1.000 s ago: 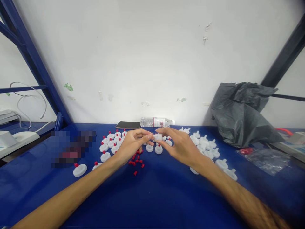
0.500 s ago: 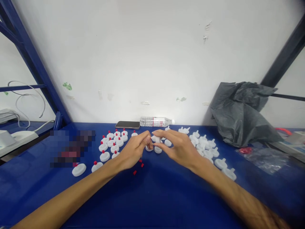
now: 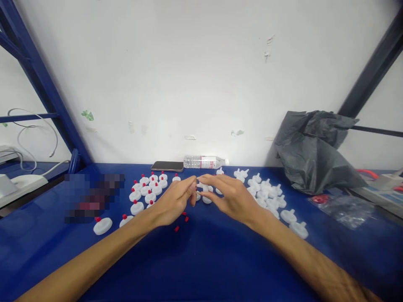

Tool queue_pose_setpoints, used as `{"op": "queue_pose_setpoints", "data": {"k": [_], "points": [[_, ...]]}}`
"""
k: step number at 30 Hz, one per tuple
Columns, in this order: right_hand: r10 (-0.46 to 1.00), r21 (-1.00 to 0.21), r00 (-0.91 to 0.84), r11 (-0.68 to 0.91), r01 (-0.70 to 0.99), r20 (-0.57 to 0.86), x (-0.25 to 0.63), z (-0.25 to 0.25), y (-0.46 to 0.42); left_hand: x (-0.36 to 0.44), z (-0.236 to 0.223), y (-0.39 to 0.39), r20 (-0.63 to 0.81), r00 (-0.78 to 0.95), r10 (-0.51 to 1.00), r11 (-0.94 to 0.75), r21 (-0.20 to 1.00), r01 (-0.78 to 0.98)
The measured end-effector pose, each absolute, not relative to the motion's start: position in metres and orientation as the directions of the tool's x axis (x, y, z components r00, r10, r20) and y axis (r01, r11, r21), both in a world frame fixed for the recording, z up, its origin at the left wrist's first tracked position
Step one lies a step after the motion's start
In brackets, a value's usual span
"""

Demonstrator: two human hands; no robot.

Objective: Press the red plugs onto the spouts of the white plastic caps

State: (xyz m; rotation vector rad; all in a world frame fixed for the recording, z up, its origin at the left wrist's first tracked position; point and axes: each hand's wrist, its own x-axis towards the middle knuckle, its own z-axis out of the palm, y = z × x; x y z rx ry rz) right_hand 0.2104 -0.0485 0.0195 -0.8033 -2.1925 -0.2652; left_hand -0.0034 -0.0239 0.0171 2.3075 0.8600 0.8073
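Observation:
My right hand holds a white round lid with a spout between thumb and fingers, tilted on edge above the table. Close beside it, my left hand is closed in a pinch, with a speck of red showing at its fingertips that looks like a small red cap. The fingers hide most of where the two pieces meet. Loose red caps lie below my left hand. On the left stand several white lids with red caps on their spouts. Several uncapped white lids lie on the right.
Against the wall rest a dark phone and a clear plastic bottle on its side. A grey plastic bag and a clear bag sit at the right. Blue frame posts flank the blue table.
The view has shifted slightly. Both hands stay close together; the white lid is still in my right hand, and a bit of red now shows at my left fingertips.

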Motion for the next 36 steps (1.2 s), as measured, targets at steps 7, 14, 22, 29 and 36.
{"op": "queue_pose_setpoints", "data": {"k": [7,14,22,29,36], "points": [[0.538,0.036,-0.576,0.711,0.703,0.616,0.219,0.029,-0.042,-0.01,0.016,-0.005,0.401,0.627,0.668,-0.72,0.137,0.68],[0.711,-0.033,-0.436,0.541,0.84,0.552,0.242,0.036,-0.033,-0.031,0.014,0.014,0.27,0.619,0.738,-0.604,-0.145,0.784],[0.706,0.007,-0.551,0.612,0.791,0.445,0.251,0.038,-0.031,-0.034,0.02,0.014,0.162,0.63,0.759,-0.589,-0.241,0.772],[0.746,-0.058,-0.574,0.625,0.778,0.338,0.248,0.038,-0.036,-0.038,0.021,0.014,0.149,0.617,0.773,-0.58,-0.228,0.782],[0.822,0.221,-0.412,0.35,0.91,0.393,0.266,0.046,-0.024,-0.038,0.018,0.017,0.086,0.591,0.802,-0.559,-0.238,0.794]]}}
